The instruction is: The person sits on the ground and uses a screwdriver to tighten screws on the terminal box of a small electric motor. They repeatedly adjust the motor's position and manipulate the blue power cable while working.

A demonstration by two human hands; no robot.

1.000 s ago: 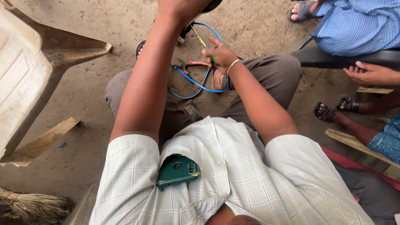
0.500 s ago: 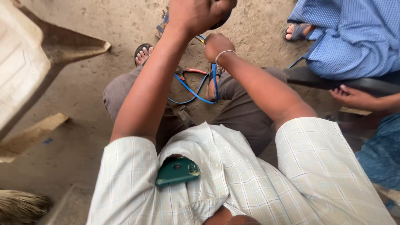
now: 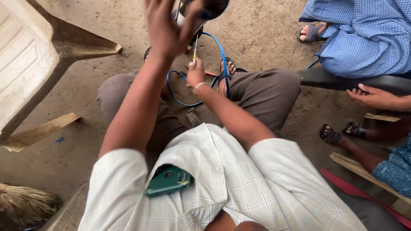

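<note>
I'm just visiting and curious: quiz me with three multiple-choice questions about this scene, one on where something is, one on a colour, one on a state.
1. Where is the green phone?
A. on the ground
B. in the checked shirt's chest pocket
C. on the white plastic chair

2. What colour is the looping wire above the person's lap?
A. blue
B. white
C. black

3. How is the left hand?
A. flat on the knee
B. empty and open
C. raised, gripping a dark round part

Answers: 1 B, the phone sticks out of the pocket. 2 A, the loop is clearly blue. 3 C, the hand is lifted high, closed around the part.
</note>
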